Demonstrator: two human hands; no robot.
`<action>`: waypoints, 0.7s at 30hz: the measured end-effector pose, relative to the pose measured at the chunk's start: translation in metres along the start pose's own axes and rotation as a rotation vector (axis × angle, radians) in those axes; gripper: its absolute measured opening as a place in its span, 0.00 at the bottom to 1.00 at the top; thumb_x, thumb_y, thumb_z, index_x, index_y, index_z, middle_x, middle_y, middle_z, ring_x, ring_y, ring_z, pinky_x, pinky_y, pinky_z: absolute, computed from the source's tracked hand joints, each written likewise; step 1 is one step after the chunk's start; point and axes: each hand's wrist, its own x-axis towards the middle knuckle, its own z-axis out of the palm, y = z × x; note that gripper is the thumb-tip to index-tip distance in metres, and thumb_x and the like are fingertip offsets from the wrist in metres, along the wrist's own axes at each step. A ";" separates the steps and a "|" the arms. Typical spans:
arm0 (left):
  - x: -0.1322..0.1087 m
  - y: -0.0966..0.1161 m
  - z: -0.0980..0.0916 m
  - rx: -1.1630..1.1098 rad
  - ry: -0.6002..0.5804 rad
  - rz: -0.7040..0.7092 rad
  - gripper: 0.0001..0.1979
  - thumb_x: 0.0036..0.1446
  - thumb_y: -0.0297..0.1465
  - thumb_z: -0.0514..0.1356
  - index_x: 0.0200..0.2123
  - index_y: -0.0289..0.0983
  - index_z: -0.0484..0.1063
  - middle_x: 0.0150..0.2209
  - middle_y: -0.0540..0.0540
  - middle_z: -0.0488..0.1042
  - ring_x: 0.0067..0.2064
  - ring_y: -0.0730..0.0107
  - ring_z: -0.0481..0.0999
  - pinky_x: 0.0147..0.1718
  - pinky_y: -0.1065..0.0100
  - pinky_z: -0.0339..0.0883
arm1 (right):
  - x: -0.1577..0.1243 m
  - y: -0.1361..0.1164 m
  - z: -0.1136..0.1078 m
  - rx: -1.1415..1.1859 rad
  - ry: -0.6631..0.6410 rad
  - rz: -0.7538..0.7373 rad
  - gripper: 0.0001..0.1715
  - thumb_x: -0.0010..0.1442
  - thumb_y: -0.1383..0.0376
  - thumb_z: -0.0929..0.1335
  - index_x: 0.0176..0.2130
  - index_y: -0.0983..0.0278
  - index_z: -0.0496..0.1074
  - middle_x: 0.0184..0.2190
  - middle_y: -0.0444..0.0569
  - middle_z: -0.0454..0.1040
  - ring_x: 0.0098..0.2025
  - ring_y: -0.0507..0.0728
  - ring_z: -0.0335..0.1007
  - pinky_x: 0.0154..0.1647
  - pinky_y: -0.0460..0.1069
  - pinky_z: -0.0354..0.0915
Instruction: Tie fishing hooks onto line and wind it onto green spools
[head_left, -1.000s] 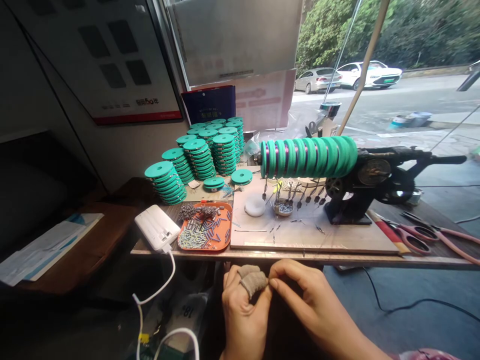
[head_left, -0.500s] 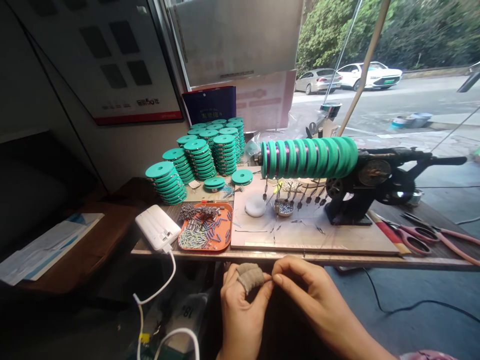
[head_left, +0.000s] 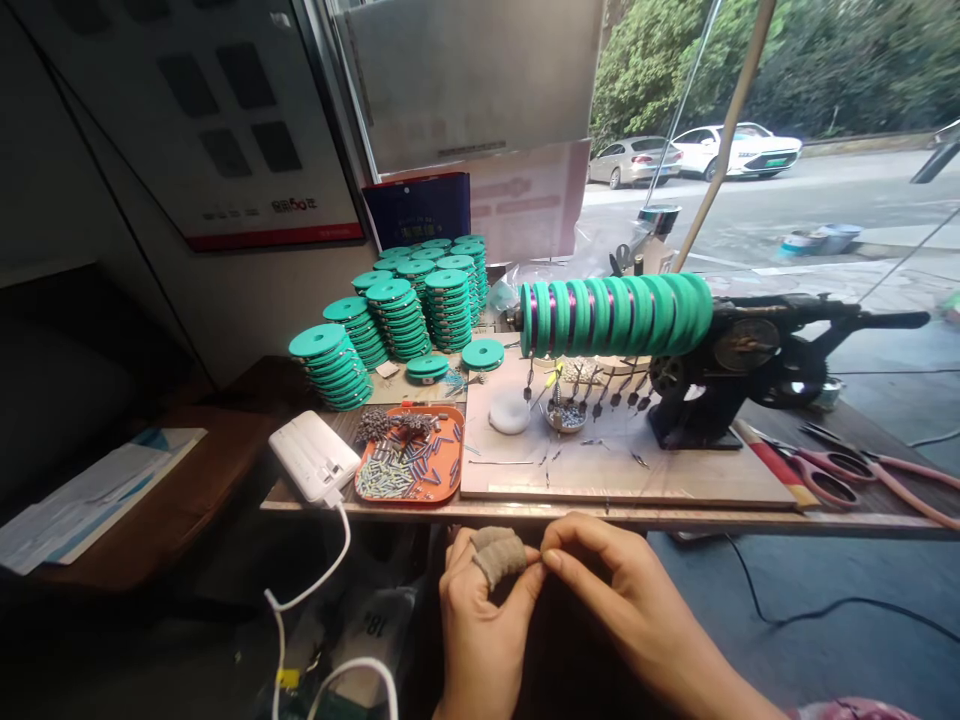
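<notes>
Just below the table's front edge, my left hand (head_left: 487, 620) is closed, its thumb and index fingertip pinched together. Beige cloth wraps (head_left: 498, 556) cover two of its fingers. Touching it at the fingertips, my right hand (head_left: 622, 585) also pinches thumb against index finger. Whatever lies between the fingertips is too small to make out. Beyond the hands, a wooden board (head_left: 630, 485) carries a black hand-cranked winder (head_left: 739, 350). Green foam spools (head_left: 615, 315) with purple line sit in a row on its shaft, and small dark metal pieces hang under them.
An orange tray (head_left: 452, 480) holds small tubes and metal parts. Left of it lies a white power bank (head_left: 313, 455) with a cable. Stacks of green spools (head_left: 388, 315) stand behind. A small bowl of beads (head_left: 566, 418), a white disc (head_left: 510, 412) and pink-handled scissors (head_left: 829, 475) are on the table.
The view has shifted very slightly. Both hands keep the same pinch, with fingertips touching; nothing else has visibly moved.
</notes>
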 end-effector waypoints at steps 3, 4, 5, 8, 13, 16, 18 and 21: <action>0.000 0.000 0.001 -0.008 0.028 0.015 0.03 0.48 0.30 0.62 0.25 0.38 0.75 0.26 0.47 0.72 0.31 0.65 0.73 0.30 0.65 0.69 | 0.000 -0.001 0.001 -0.014 0.001 -0.001 0.10 0.58 0.64 0.62 0.27 0.64 0.66 0.24 0.43 0.68 0.27 0.51 0.63 0.29 0.44 0.59; 0.000 0.000 0.002 -0.020 0.041 0.013 0.03 0.48 0.30 0.62 0.24 0.38 0.74 0.26 0.47 0.72 0.30 0.65 0.73 0.30 0.65 0.69 | 0.000 -0.002 0.001 -0.017 0.000 -0.002 0.10 0.58 0.64 0.62 0.27 0.64 0.66 0.24 0.43 0.69 0.27 0.51 0.63 0.29 0.44 0.59; 0.000 0.000 0.002 -0.032 0.051 0.008 0.03 0.47 0.30 0.62 0.24 0.38 0.74 0.26 0.48 0.71 0.30 0.66 0.73 0.30 0.66 0.69 | 0.000 -0.002 0.001 -0.020 0.000 -0.004 0.10 0.58 0.65 0.62 0.27 0.64 0.66 0.24 0.44 0.69 0.27 0.51 0.63 0.29 0.44 0.59; 0.000 0.000 0.002 -0.034 0.044 -0.006 0.03 0.47 0.31 0.63 0.24 0.38 0.74 0.26 0.47 0.72 0.31 0.65 0.73 0.30 0.66 0.69 | 0.000 -0.002 0.001 -0.021 -0.001 -0.009 0.10 0.58 0.65 0.62 0.26 0.64 0.66 0.24 0.43 0.69 0.27 0.51 0.63 0.29 0.44 0.59; 0.002 0.000 0.000 0.007 0.016 0.032 0.04 0.49 0.31 0.61 0.25 0.39 0.75 0.26 0.47 0.73 0.31 0.65 0.73 0.31 0.64 0.69 | 0.001 -0.001 0.001 -0.026 0.003 -0.018 0.10 0.58 0.65 0.61 0.27 0.64 0.66 0.24 0.44 0.68 0.27 0.51 0.63 0.29 0.44 0.59; 0.002 0.000 0.000 0.006 0.024 0.023 0.03 0.48 0.30 0.62 0.24 0.38 0.73 0.26 0.47 0.72 0.31 0.65 0.73 0.31 0.64 0.69 | 0.001 0.000 0.002 -0.046 -0.016 -0.033 0.09 0.59 0.66 0.61 0.27 0.64 0.65 0.25 0.44 0.68 0.27 0.51 0.62 0.29 0.44 0.59; 0.002 -0.001 0.000 0.012 -0.005 0.014 0.03 0.49 0.31 0.61 0.25 0.38 0.73 0.27 0.47 0.72 0.32 0.65 0.73 0.32 0.64 0.68 | 0.001 0.000 0.002 -0.070 -0.022 -0.046 0.10 0.59 0.66 0.61 0.27 0.64 0.64 0.25 0.44 0.67 0.28 0.51 0.62 0.29 0.44 0.59; 0.002 -0.002 -0.002 0.053 -0.037 0.023 0.04 0.50 0.31 0.61 0.25 0.39 0.74 0.27 0.47 0.73 0.32 0.64 0.72 0.32 0.64 0.68 | 0.003 -0.002 -0.001 -0.136 -0.048 -0.083 0.10 0.59 0.67 0.60 0.26 0.64 0.63 0.24 0.43 0.66 0.27 0.51 0.62 0.28 0.44 0.58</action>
